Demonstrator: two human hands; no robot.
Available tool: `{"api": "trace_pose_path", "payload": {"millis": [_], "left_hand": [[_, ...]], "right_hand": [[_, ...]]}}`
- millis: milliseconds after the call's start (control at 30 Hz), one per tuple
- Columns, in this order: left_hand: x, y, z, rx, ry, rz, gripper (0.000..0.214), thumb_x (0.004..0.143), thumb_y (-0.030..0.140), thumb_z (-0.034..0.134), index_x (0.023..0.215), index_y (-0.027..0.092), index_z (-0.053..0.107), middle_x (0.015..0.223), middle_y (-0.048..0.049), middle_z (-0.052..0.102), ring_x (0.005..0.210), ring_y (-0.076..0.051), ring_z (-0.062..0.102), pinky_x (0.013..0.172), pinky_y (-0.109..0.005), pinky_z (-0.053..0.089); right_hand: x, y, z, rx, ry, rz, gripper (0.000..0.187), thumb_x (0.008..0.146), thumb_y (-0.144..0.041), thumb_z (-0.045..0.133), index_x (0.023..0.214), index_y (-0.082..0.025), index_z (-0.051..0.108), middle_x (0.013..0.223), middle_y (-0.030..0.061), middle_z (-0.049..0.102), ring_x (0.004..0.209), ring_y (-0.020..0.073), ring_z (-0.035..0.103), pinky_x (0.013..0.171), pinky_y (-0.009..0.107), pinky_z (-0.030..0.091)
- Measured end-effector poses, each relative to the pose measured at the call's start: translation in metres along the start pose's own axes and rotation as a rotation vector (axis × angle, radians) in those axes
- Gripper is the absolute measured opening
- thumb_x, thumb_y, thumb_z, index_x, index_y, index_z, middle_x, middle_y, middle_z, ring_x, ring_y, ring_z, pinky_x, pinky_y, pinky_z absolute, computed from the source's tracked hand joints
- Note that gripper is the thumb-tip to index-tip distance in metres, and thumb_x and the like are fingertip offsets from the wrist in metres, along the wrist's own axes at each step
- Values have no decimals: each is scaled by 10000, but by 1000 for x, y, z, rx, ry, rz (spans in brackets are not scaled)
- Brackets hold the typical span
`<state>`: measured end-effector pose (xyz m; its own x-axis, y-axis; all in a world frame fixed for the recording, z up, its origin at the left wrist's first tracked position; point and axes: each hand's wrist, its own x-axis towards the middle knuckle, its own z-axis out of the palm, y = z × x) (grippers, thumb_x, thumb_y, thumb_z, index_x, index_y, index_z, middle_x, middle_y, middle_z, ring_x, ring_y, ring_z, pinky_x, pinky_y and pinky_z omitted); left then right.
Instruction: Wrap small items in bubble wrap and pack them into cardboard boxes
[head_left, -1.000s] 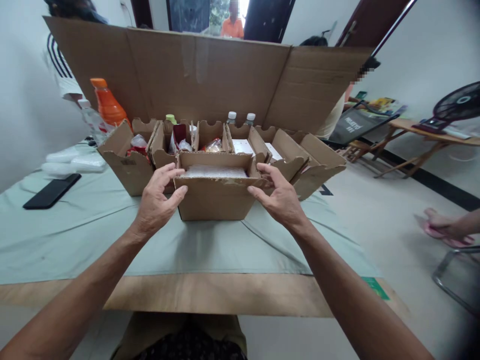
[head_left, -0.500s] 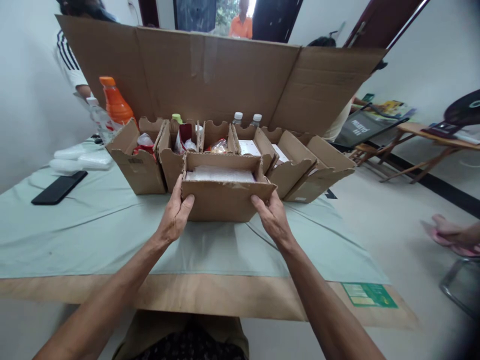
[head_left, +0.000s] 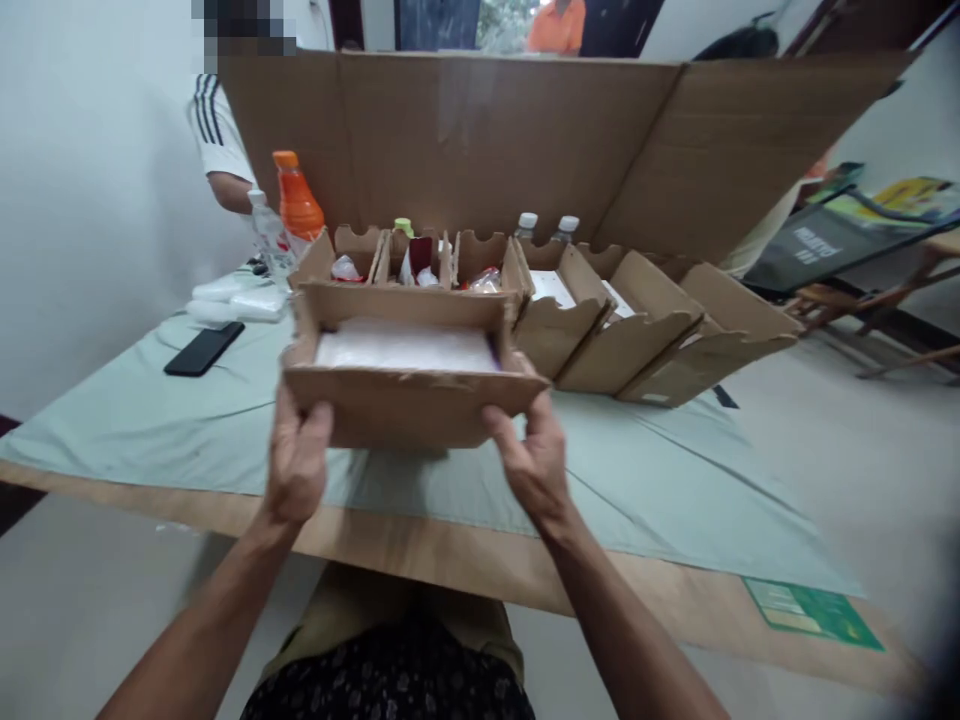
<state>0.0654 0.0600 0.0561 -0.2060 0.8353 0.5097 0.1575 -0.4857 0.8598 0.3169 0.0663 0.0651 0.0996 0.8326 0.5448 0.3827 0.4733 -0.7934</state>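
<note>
Box (head_left: 409, 410): ctr of frame, w/ white contents (head_left: 405, 346), prob. wrapped (blurry)
L hand (head_left: 298, 455): holds box's L end
R hand (head_left: 532, 455): holds R end
Phone (head_left: 204, 349): on cloth (head_left: 180, 425), mid-left

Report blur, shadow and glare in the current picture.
Head view: the held box, left hand and right hand are blurred, probably by motion; head view: a soft shadow lies on the pale green cloth below the box; head view: the bright opening at the top looks washed out; head view: the lower right edge fades dark.
</note>
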Motion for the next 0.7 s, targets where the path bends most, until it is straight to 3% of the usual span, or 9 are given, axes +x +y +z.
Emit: {"api": "trace_pose_path", "payload": {"millis": [67, 133, 200, 267, 367, 433, 500, 600, 700], "left_hand": [[0, 8, 27, -40, -57, 17, 656, 1039, 451, 510, 1638, 308, 286, 1678, -43, 391, 1576, -289, 302, 1322, -470, 211], [-21, 15, 40, -66, -172, -2, 641, 1055, 423, 477, 1648, 324, 256, 1704, -41, 341, 1583, -272, 289, 1320, -443, 222], [-51, 19, 33, -46, -254, -99, 637, 1065, 364, 459, 1656, 335, 225, 1717, -32, 312, 1589, -252, 274, 1328, -412, 199], [-69, 19, 11, -3, -144, -162, 624, 1057, 363, 486, 1643, 335, 273, 1699, -17, 354, 1585, -239, 286, 1331, -378, 177], [-56, 16, -17, 43, 62, -121, 679, 1037, 425, 530, 1648, 318, 253, 1684, -23, 379, 1584, -261, 287, 1333, -407, 160], [-34, 11, -19, 86, 101, -53, 704, 1039, 466, 513, 1657, 322, 208, 1689, -33, 366, 1570, -271, 318, 1328, -433, 172], [-19, 5, -10, 134, 86, -22, 692, 1047, 482, 479, 1658, 321, 195, 1693, -44, 356, 1557, -270, 347, 1320, -442, 200], [-26, -4, 7, 119, -27, -78, 684, 1053, 461, 449, 1663, 313, 176, 1724, -58, 283, 1581, -272, 296, 1311, -457, 231], [-44, -16, 5, 83, -155, -114, 743, 1023, 456, 521, 1662, 355, 156, 1751, -38, 199, 1612, -277, 201, 1320, -482, 192]], "right_hand": [[-8, -2, -21, -50, 111, 26, 647, 961, -458, 632, 1553, -252, 469, 1602, 95, 497, 1490, 327, 446, 1252, 601, 309], [-35, -9, -43, -132, 206, 83, 671, 971, -441, 624, 1583, -249, 427, 1625, 94, 463, 1521, 338, 395, 1268, 613, 257], [-65, -19, -51, -216, 227, 144, 659, 988, -396, 606, 1598, -244, 408, 1641, 94, 440, 1535, 340, 372, 1279, 592, 239], [-80, -26, -41, -208, 154, 157, 656, 991, -360, 606, 1603, -260, 393, 1643, 85, 439, 1530, 330, 385, 1267, 562, 289], [-55, -24, -4, -75, 26, 57, 645, 987, -387, 600, 1590, -267, 404, 1635, 84, 454, 1520, 304, 405, 1239, 528, 361], [-23, -11, 18, 16, -13, 15, 634, 984, -436, 587, 1572, -263, 426, 1625, 89, 467, 1522, 289, 402, 1253, 524, 341], [0, 5, 27, 71, -30, 21, 637, 978, -469, 581, 1563, -263, 433, 1620, 92, 472, 1522, 284, 400, 1269, 533, 306], [2, 28, 17, 79, -39, 92, 642, 973, -489, 583, 1556, -270, 427, 1630, 91, 453, 1523, 286, 394, 1278, 547, 276], [-18, 42, -5, 72, -13, 143, 647, 961, -498, 609, 1542, -282, 423, 1618, 101, 459, 1476, 293, 456, 1242, 532, 342]]}}
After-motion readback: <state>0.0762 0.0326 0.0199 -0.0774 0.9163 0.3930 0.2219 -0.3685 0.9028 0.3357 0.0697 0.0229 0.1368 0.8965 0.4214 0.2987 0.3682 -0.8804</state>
